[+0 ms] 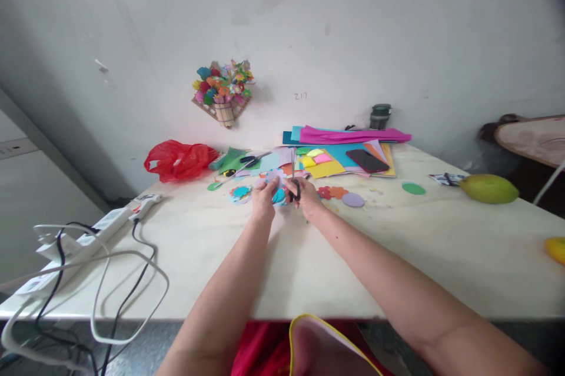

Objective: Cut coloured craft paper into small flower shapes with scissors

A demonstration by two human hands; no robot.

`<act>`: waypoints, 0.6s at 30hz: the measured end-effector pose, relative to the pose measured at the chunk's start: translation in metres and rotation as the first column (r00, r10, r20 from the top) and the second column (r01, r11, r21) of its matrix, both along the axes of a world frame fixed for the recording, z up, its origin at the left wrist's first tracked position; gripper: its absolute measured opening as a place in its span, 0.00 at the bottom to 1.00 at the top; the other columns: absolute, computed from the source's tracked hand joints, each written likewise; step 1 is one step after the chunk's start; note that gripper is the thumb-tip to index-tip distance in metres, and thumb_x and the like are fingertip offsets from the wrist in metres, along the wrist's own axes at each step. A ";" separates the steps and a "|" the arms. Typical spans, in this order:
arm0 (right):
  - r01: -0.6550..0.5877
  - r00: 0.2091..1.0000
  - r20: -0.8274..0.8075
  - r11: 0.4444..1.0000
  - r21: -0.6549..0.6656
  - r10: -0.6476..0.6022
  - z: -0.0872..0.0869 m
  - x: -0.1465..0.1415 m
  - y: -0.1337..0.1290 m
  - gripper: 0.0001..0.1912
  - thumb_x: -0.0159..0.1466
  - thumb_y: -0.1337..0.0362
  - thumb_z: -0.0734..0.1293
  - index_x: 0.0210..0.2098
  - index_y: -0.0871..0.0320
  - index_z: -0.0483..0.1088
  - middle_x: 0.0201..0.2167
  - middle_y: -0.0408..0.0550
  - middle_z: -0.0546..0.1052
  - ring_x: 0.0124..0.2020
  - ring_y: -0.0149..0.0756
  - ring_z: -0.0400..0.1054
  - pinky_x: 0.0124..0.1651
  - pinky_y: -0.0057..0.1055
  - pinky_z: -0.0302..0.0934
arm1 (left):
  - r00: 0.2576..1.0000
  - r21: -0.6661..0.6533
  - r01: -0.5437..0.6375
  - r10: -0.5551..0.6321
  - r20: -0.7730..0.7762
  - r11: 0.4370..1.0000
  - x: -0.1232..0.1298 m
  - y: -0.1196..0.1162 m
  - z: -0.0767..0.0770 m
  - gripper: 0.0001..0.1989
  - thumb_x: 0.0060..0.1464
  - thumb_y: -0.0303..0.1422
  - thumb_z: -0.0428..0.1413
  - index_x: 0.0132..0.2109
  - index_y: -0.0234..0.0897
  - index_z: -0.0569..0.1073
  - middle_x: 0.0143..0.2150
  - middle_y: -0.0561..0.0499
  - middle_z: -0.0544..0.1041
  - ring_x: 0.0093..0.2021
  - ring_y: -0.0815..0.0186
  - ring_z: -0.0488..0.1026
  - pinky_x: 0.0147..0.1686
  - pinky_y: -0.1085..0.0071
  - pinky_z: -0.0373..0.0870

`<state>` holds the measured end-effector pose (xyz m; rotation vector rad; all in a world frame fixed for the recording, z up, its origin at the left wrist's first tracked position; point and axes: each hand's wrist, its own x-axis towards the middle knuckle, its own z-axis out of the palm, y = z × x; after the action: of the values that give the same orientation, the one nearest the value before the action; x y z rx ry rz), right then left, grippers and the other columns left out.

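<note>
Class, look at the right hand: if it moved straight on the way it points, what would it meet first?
Probably the lilac paper piece in the left hand: the right hand, holding scissors, angles forward and leftward toward it. Depth is unclear from this one view.

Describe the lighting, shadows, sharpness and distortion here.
Head view: soft, diffuse light, with a faint shadow on the tabletop beside the left forearm; head view: the scissors and small paper pieces lack crisp detail; head view: dark upper-right corner, wide-angle stretching toward the edges.
</note>
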<state>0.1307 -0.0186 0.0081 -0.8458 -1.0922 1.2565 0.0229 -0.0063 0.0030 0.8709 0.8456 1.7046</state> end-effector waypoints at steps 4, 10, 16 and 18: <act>0.029 1.000 -0.007 1.000 0.010 -0.029 0.001 0.014 0.010 0.20 0.47 0.54 0.74 0.31 0.57 0.65 0.18 0.39 0.70 0.17 0.28 0.64 0.12 0.21 0.47 | 0.994 -0.014 0.109 -0.110 -0.029 0.994 -0.012 0.009 -0.008 0.17 0.31 0.36 0.70 0.27 0.33 0.74 0.24 0.53 0.75 0.23 0.70 0.71 0.29 0.71 0.69; -0.116 0.990 0.077 0.993 -0.003 0.116 -0.003 0.030 0.015 0.20 0.49 0.51 0.73 0.31 0.59 0.68 0.20 0.41 0.72 0.17 0.27 0.66 0.12 0.20 0.44 | 0.972 -0.041 0.213 -0.216 -0.094 0.976 -0.024 0.010 -0.010 0.18 0.30 0.36 0.71 0.29 0.32 0.76 0.25 0.51 0.76 0.25 0.68 0.73 0.31 0.70 0.71; -0.341 0.917 0.199 0.938 -0.059 0.346 0.001 0.042 0.011 0.24 0.53 0.45 0.71 0.31 0.61 0.69 0.20 0.44 0.74 0.16 0.26 0.65 0.12 0.19 0.45 | 0.962 -0.063 0.232 -0.239 -0.132 0.971 -0.032 0.010 -0.010 0.17 0.31 0.36 0.71 0.29 0.32 0.76 0.26 0.49 0.77 0.25 0.68 0.73 0.29 0.71 0.69; -0.370 0.891 0.258 0.927 -0.067 0.374 0.002 0.046 0.012 0.24 0.52 0.45 0.72 0.30 0.61 0.69 0.20 0.44 0.74 0.16 0.26 0.65 0.12 0.20 0.46 | 0.967 -0.078 0.210 -0.219 -0.130 0.975 -0.035 0.011 -0.010 0.16 0.31 0.35 0.71 0.28 0.32 0.76 0.25 0.50 0.77 0.25 0.67 0.73 0.28 0.71 0.69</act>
<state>0.1767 -0.0070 0.0100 -0.8602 -1.5179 1.4976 -0.0121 0.0044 -0.0072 1.0076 0.8595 1.4347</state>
